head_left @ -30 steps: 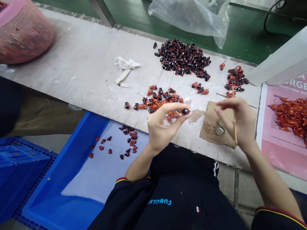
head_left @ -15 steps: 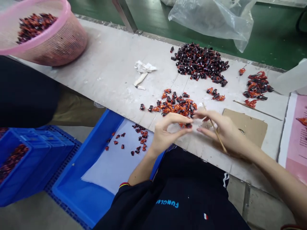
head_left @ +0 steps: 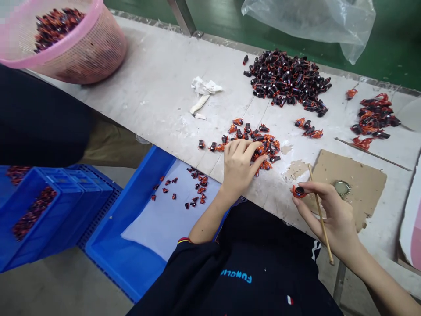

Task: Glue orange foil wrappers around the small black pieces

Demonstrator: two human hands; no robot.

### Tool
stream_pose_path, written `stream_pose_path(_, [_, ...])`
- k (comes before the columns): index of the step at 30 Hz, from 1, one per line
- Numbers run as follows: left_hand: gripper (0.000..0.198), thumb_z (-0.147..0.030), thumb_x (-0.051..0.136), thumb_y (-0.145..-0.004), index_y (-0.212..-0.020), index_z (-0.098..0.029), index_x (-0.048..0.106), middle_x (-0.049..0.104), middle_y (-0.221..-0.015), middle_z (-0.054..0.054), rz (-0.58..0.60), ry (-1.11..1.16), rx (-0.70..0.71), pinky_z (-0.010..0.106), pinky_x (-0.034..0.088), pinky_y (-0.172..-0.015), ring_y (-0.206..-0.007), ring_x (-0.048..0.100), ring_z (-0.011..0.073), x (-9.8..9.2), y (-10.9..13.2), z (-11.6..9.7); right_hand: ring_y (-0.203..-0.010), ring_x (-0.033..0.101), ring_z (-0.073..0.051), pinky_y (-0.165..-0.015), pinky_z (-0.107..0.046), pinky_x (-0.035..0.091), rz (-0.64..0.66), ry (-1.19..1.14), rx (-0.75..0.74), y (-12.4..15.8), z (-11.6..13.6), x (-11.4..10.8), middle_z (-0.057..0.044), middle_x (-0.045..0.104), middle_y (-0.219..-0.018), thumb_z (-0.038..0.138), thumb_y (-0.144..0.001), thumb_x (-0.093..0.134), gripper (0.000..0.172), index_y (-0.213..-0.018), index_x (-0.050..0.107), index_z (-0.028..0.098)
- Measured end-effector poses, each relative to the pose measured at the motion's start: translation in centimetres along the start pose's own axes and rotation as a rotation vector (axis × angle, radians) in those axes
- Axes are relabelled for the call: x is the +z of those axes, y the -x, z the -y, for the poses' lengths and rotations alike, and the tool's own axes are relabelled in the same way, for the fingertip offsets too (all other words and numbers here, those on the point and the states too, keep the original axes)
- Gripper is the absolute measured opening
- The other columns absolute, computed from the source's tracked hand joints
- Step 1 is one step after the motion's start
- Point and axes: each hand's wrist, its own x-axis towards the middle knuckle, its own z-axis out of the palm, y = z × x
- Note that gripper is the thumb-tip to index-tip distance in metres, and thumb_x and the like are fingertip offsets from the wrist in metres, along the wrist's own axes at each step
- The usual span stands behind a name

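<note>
My left hand [head_left: 241, 164] reaches over a loose pile of small black-and-orange parts [head_left: 268, 142], thumb and fingers apart. Its fingertips rest among the parts and are partly hidden. Between the thumb and forefinger of my right hand [head_left: 329, 206] is one small black-and-orange part [head_left: 298, 192], its dark round end facing up. The same hand also carries a thin wooden stick [head_left: 320, 219], which slants down across the fingers. Just beyond this hand a metal bottle cap [head_left: 342, 188] sits on a piece of brown cardboard [head_left: 365, 173].
Behind lies a big heap of black parts [head_left: 286, 79], with a smaller cluster [head_left: 375, 116] at right beside a thin rod [head_left: 371, 153]. A pink basket [head_left: 108, 52] stands at left, near another person's dark sleeve [head_left: 42, 123]. Below the bench is a blue tray [head_left: 108, 237] lined with white sheet.
My hands have parted. The left has moved onto the pile; the right has drawn back toward the front edge, holding a part along with the stick. The view has shifted slightly.
</note>
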Motion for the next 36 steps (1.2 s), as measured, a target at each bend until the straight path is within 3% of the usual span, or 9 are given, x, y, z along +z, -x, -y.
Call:
stream_pose_path(3, [0.01,-0.021,0.07,-0.09,-0.1,-0.018,0.068,0.071,-0.09,0.002,-0.06,0.072,0.05,0.039,0.051,-0.095,-0.094,0.066,0.0192,-0.1,-0.3,-0.6,-0.082,0.069,-0.013,-0.073,-0.024,0.056,-0.023,-0.053,0.051,0.3,-0.2,0.2,-0.002,0.068,-0.092,0.016,-0.09,0.065,0.023,-0.111,0.059,0.021])
stream_pose_path(5, [0.014,-0.014,0.064,-0.093,-0.107,-0.017,0.067,0.07,-0.096,0.003,-0.058,0.209,0.088,0.036,0.053,-0.097,-0.099,0.066,0.0166,-0.9,-0.6,-1.2,-0.084,0.068,-0.013,-0.076,-0.025,0.056,-0.034,-0.074,0.039,0.0,-0.2,0.3,-0.002,0.069,-0.094,0.013,-0.09,0.064,0.025,-0.112,0.06,0.022])
stream_pose_path(8, [0.023,-0.008,0.06,-0.094,-0.114,-0.015,0.066,0.067,-0.103,0.005,0.045,0.44,0.169,0.027,0.057,-0.093,-0.101,0.067,0.0122,-2.4,-0.8,-2.3,-0.087,0.068,-0.013,-0.08,-0.026,0.056,-0.072,-0.069,-0.046,-0.8,-0.2,0.5,-0.001,0.07,-0.096,0.007,-0.088,0.064,0.031,-0.115,0.061,0.023])
stream_pose_path(11, [0.028,-0.006,0.062,-0.092,-0.119,-0.015,0.062,0.07,-0.105,0.005,0.126,0.536,0.221,0.025,0.058,-0.094,-0.104,0.068,0.0126,-3.6,-0.8,-3.0,-0.091,0.068,-0.016,-0.081,-0.029,0.057,-0.093,-0.009,-0.111,-1.3,-0.2,0.8,-0.003,0.071,-0.099,0.005,-0.088,0.063,0.035,-0.117,0.062,0.024])
stream_pose_path(22, [0.03,-0.008,0.054,-0.097,-0.126,-0.017,0.055,0.074,-0.1,0.005,0.14,0.557,0.376,0.031,0.059,-0.089,-0.095,0.07,0.0153,-4.2,-1.5,-3.7,-0.092,0.072,-0.018,-0.082,-0.031,0.058,-0.12,-0.005,-0.13,-1.1,-0.8,0.7,-0.002,0.074,-0.103,0.006,-0.087,0.066,0.037,-0.118,0.064,0.026])
stream_pose_path(29, [0.036,-0.01,0.052,-0.098,-0.133,-0.02,0.054,0.073,-0.107,0.004,0.17,0.59,0.362,0.032,0.057,-0.094,-0.1,0.07,0.0157,-4.5,-1.7,-3.9,-0.099,0.071,-0.017,-0.089,-0.032,0.058,-0.137,-0.113,-0.071,-0.7,-1.0,0.8,0.0,0.074,-0.108,0.005,-0.087,0.065,0.043,-0.121,0.064,0.031])
stream_pose_path(36, [0.035,-0.014,0.05,-0.1,-0.132,-0.026,0.056,0.074,-0.103,0.001,0.228,0.533,0.336,0.032,0.058,-0.093,-0.097,0.07,0.0153,-4.3,-1.9,-3.9,-0.098,0.071,-0.017,-0.087,-0.033,0.06,-0.208,-0.096,-0.05,-1.0,-0.7,0.8,-0.001,0.073,-0.108,0.008,-0.089,0.065,0.038,-0.119,0.065,0.031])
